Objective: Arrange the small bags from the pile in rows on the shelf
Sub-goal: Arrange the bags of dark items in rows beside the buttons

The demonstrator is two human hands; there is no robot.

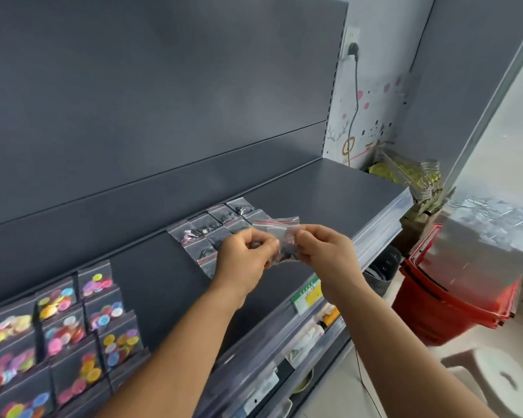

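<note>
Both hands hold one small clear zip bag (280, 233) with a red seal strip and dark bits inside, above the dark grey shelf (329, 191). My left hand (245, 257) pinches its left side, and my right hand (326, 251) pinches its right side. Beneath and behind the hands, several similar small bags (212, 226) lie flat in rows on the shelf. My left hand hides part of the nearest row.
Bags of coloured buttons (61, 330) stand in rows at the shelf's left. The shelf's front edge carries a clear price strip with a green and yellow label (307, 294). Red baskets (453, 297) and a white stool (495, 384) stand on the floor to the right.
</note>
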